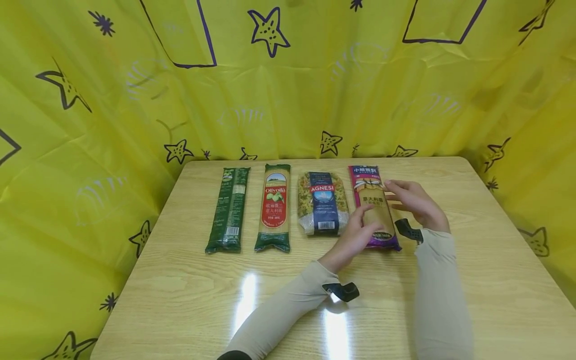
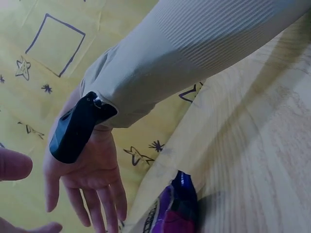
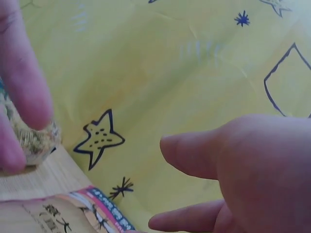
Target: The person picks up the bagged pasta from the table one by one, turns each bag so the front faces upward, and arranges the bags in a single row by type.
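Observation:
A purple and gold pasta packet [image 1: 374, 200] lies flat at the right end of a row on the table. My left hand [image 1: 355, 232] hovers over its lower left side, fingers and thumb spread apart. At the packet's right edge is my right hand [image 1: 416, 202], its fingers extended toward the upper part. The left wrist view shows the right hand [image 2: 92, 179] with straight fingers, and the purple end of the packet [image 2: 172, 206] below. In the right wrist view, the right hand [image 3: 262, 179] and the left hand's fingers [image 3: 24, 77] appear above the packet [image 3: 63, 213].
Left of the purple packet lie an Agnesi pasta bag [image 1: 323, 202], a red and green Olivoila spaghetti packet [image 1: 273, 207] and a dark green packet [image 1: 228, 210]. They rest side by side on the wooden table [image 1: 189, 300]. A yellow curtain [image 1: 288, 100] hangs behind.

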`<action>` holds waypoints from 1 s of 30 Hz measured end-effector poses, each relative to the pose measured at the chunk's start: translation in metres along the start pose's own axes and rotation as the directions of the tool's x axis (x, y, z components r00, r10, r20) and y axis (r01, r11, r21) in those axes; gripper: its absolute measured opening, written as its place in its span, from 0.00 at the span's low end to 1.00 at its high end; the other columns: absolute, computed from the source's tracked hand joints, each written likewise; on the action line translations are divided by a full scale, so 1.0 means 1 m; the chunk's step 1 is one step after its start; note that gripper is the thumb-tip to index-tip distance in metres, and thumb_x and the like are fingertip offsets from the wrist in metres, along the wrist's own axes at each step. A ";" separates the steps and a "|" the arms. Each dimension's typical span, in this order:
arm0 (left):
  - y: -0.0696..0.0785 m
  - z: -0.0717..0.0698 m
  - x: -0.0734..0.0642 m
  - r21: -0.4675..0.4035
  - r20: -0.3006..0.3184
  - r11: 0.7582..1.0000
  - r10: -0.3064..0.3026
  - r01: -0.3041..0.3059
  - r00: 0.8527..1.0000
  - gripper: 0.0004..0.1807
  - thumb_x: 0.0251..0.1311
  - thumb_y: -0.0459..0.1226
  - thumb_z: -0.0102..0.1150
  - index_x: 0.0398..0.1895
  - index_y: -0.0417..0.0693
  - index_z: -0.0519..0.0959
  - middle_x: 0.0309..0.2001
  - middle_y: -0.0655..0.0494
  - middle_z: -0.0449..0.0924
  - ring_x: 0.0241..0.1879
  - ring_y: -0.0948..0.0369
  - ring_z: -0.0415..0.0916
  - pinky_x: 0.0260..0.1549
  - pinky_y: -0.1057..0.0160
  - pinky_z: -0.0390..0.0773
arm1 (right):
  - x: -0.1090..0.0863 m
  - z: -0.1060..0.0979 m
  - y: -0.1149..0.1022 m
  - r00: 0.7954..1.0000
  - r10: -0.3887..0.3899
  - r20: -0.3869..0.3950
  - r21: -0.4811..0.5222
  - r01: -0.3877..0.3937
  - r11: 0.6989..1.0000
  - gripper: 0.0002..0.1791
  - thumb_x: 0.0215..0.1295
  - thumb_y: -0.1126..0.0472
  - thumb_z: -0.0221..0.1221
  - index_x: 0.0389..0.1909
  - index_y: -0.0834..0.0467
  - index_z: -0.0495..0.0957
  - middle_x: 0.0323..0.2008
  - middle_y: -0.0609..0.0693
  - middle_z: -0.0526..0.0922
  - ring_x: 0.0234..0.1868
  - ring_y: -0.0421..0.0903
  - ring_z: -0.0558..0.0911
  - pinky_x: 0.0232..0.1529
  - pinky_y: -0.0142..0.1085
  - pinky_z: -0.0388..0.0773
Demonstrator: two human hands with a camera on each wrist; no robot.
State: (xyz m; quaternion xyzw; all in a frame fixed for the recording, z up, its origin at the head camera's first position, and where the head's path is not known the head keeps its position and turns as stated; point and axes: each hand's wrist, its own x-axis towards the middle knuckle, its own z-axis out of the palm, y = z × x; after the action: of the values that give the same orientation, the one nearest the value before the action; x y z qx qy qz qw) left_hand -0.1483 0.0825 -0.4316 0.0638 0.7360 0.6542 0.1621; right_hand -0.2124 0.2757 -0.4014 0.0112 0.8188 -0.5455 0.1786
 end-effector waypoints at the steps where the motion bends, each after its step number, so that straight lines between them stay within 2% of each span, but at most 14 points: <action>1: 0.001 -0.002 0.000 -0.001 0.012 1.000 0.020 -0.020 1.000 0.33 0.64 0.45 0.62 0.73 0.53 0.71 0.76 0.53 0.67 0.76 0.50 0.63 0.75 0.47 0.65 | 0.000 0.001 -0.001 1.000 -0.009 -0.005 0.001 0.009 1.000 0.48 0.81 0.37 0.41 0.81 0.71 0.40 0.80 0.72 0.51 0.79 0.72 0.57 0.77 0.64 0.57; 7: 0.010 -0.019 0.000 -0.044 0.086 0.990 0.138 -0.134 0.987 0.27 0.71 0.41 0.56 0.71 0.44 0.72 0.72 0.50 0.74 0.75 0.49 0.67 0.74 0.57 0.68 | -0.004 0.006 -0.011 0.997 -0.060 -0.054 0.005 0.061 0.998 0.46 0.81 0.37 0.42 0.82 0.66 0.41 0.80 0.69 0.53 0.78 0.69 0.61 0.77 0.62 0.60; 11: 0.021 -0.032 0.000 -0.079 0.087 0.979 0.195 -0.189 0.977 0.24 0.73 0.37 0.54 0.70 0.40 0.73 0.69 0.46 0.76 0.72 0.50 0.72 0.69 0.63 0.73 | -0.008 0.012 -0.021 0.989 -0.103 -0.103 0.006 0.104 0.995 0.44 0.81 0.38 0.42 0.83 0.63 0.45 0.79 0.67 0.58 0.76 0.63 0.66 0.76 0.59 0.64; 15: 0.031 -0.047 -0.002 -0.131 0.067 0.968 0.226 -0.216 0.972 0.23 0.73 0.34 0.54 0.69 0.38 0.73 0.67 0.44 0.78 0.69 0.51 0.75 0.66 0.66 0.76 | -0.015 0.020 -0.035 0.973 -0.162 -0.163 -0.010 0.163 0.987 0.41 0.80 0.38 0.45 0.82 0.60 0.53 0.77 0.65 0.64 0.64 0.43 0.78 0.73 0.48 0.73; 17: 0.036 -0.056 -0.004 -0.141 0.060 0.963 0.241 -0.231 0.969 0.22 0.73 0.34 0.55 0.68 0.37 0.73 0.66 0.43 0.79 0.68 0.49 0.75 0.66 0.66 0.76 | -0.018 0.025 -0.043 0.962 -0.198 -0.188 -0.021 0.197 0.980 0.40 0.79 0.39 0.47 0.81 0.60 0.56 0.76 0.65 0.66 0.57 0.32 0.79 0.67 0.37 0.78; 19: 0.039 -0.068 -0.006 -0.135 0.056 0.958 0.263 -0.254 0.963 0.22 0.74 0.33 0.54 0.67 0.36 0.73 0.65 0.42 0.79 0.67 0.48 0.76 0.66 0.65 0.76 | -0.022 0.031 -0.050 0.951 -0.229 -0.208 -0.029 0.228 0.973 0.39 0.79 0.40 0.49 0.80 0.59 0.59 0.75 0.65 0.67 0.53 0.25 0.77 0.60 0.27 0.80; 21: 0.042 -0.081 -0.009 -0.125 0.057 0.953 0.285 -0.277 0.957 0.21 0.74 0.33 0.53 0.67 0.35 0.73 0.65 0.41 0.78 0.67 0.46 0.75 0.67 0.62 0.76 | -0.025 0.036 -0.056 0.940 -0.262 -0.220 -0.033 0.261 0.965 0.37 0.79 0.41 0.49 0.79 0.60 0.61 0.75 0.64 0.68 0.52 0.25 0.77 0.54 0.20 0.79; 24: 0.047 -0.104 -0.012 -0.125 0.036 0.946 0.305 -0.299 0.952 0.21 0.75 0.33 0.52 0.68 0.36 0.73 0.65 0.39 0.77 0.68 0.45 0.74 0.71 0.57 0.73 | -0.029 0.045 -0.065 0.924 -0.303 -0.235 -0.011 0.309 0.951 0.34 0.79 0.43 0.50 0.77 0.59 0.65 0.70 0.57 0.75 0.52 0.26 0.79 0.53 0.20 0.79; 28: 0.054 -0.139 -0.016 -0.130 -0.034 0.939 0.317 -0.319 0.948 0.21 0.76 0.34 0.51 0.69 0.40 0.72 0.65 0.38 0.77 0.68 0.44 0.74 0.73 0.50 0.71 | -0.030 0.059 -0.077 0.902 -0.354 -0.246 0.066 0.380 0.923 0.30 0.79 0.47 0.53 0.73 0.60 0.69 0.59 0.43 0.82 0.53 0.30 0.82 0.54 0.22 0.80; 30: 0.057 -0.154 -0.017 -0.130 -0.075 0.934 0.324 -0.332 0.943 0.21 0.76 0.34 0.50 0.69 0.40 0.72 0.65 0.37 0.77 0.67 0.44 0.74 0.73 0.49 0.70 | -0.029 0.066 -0.083 0.892 -0.379 -0.247 0.094 0.411 0.907 0.28 0.79 0.49 0.54 0.72 0.61 0.71 0.57 0.41 0.84 0.54 0.33 0.83 0.54 0.22 0.80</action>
State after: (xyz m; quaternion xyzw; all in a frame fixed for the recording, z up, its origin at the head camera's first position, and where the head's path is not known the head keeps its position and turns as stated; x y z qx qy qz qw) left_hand -0.1889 -0.0605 -0.3591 0.1569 0.6712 0.7237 0.0353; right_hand -0.1840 0.1877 -0.3410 -0.0817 0.7773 -0.6230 -0.0304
